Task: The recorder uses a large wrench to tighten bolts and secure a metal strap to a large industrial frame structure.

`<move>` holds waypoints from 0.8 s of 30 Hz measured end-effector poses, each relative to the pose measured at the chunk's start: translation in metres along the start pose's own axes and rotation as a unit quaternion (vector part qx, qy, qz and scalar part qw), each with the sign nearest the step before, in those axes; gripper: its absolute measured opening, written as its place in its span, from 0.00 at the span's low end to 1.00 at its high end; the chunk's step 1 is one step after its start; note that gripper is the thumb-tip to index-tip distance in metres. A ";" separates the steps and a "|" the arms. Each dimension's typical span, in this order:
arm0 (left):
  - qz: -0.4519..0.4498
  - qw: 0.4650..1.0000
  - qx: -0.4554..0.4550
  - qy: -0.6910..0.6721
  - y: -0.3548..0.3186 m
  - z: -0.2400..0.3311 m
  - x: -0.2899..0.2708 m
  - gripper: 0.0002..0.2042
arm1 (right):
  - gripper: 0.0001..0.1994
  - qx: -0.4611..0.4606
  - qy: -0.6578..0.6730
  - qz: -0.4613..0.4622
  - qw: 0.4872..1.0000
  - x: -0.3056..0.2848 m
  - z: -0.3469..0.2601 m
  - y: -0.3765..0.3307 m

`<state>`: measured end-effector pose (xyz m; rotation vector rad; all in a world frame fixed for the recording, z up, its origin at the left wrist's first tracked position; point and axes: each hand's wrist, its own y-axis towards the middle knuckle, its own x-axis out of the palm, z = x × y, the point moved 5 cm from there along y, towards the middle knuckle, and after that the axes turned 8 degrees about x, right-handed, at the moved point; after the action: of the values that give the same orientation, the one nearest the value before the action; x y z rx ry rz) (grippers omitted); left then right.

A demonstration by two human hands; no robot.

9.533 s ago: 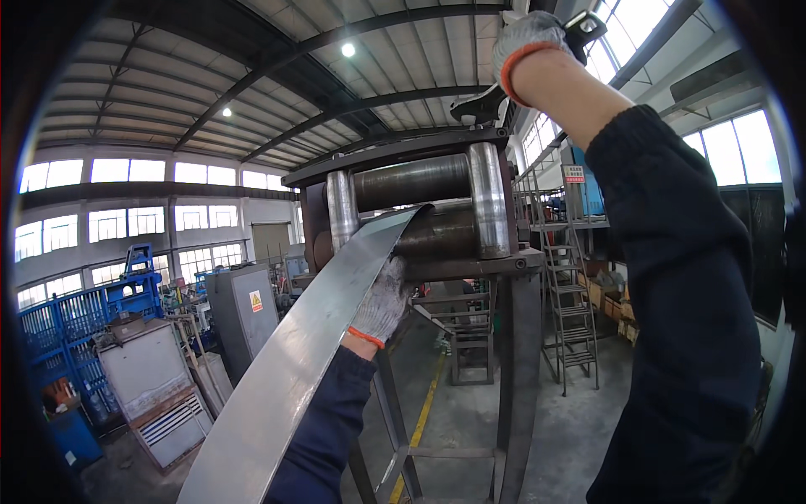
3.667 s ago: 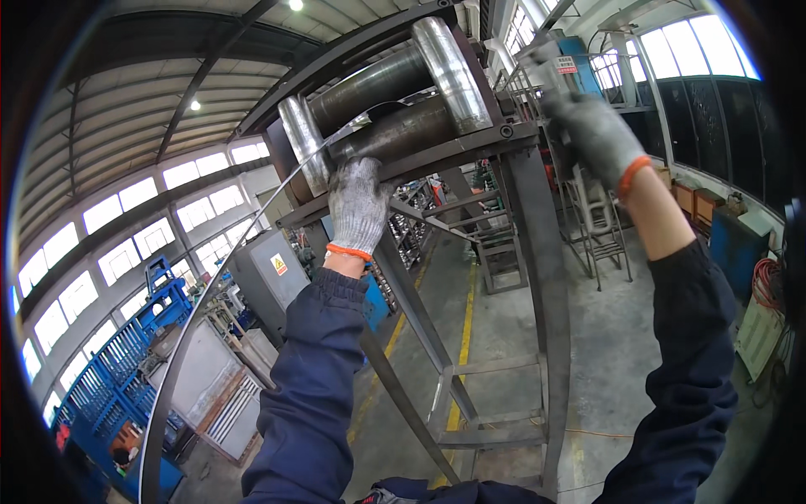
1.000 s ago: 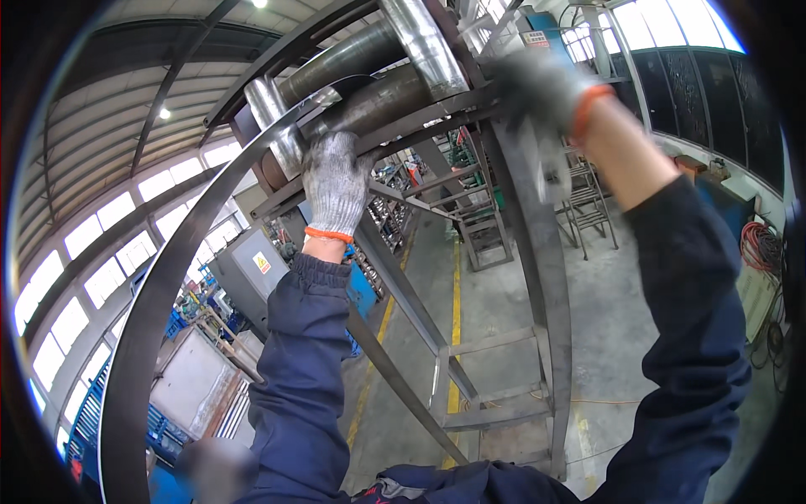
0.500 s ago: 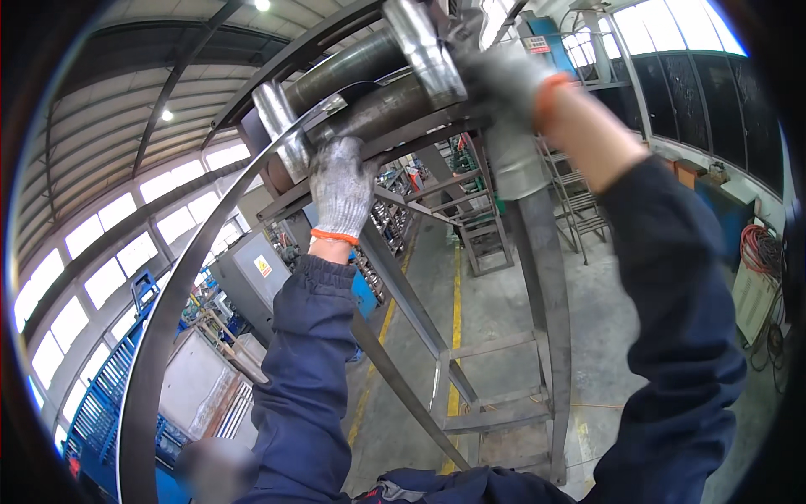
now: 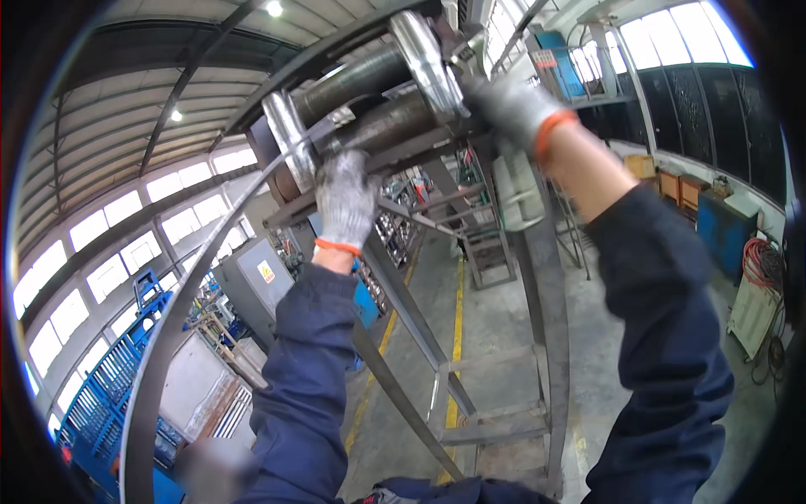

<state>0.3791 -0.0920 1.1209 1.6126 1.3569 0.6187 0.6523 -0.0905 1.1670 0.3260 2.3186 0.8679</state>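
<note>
A roller machine with dark steel rollers [image 5: 382, 124] and shiny metal collars [image 5: 426, 63] stands in front of me at the top. A long, curved flat metal strip [image 5: 151, 395] runs from the lower left up to the rollers. My left hand [image 5: 346, 202], in a grey knit glove with an orange cuff, is closed against the machine's front beside the strip's upper end; its grip is hidden. My right hand [image 5: 516, 109], gloved alike and slightly blurred, is closed at the rollers' right end, near a metal part with a forked end [image 5: 468, 55]. What it grips is unclear.
The steel stand's legs [image 5: 546, 336] and crossbars [image 5: 495, 433] reach down to the floor below my arms. A grey cabinet [image 5: 260, 269] and blue railing [image 5: 109, 386] are at left. A coiled red hose [image 5: 762, 265] hangs at right. Yellow lines [image 5: 457, 328] cross the floor.
The view has shifted slightly, so the machine sits a little lower. My right hand has moved down a little and is less blurred. My left hand stays in place at the rollers.
</note>
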 end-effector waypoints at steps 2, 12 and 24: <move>0.005 1.000 -0.001 0.009 0.005 -0.007 -0.013 0.19 | 0.21 0.090 0.238 -0.033 0.966 -0.014 0.007 -0.021; 0.025 1.000 0.010 0.010 0.008 -0.005 -0.010 0.19 | 0.16 0.108 0.397 0.030 0.911 -0.035 0.041 -0.005; 0.046 0.996 0.077 0.005 0.007 -0.009 -0.007 0.19 | 0.17 0.050 0.378 0.009 0.924 -0.022 -0.008 -0.071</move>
<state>0.3735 -0.0957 1.1322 1.8064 1.3704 0.5895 0.6635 -0.1570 1.1349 0.0445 3.0792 1.0063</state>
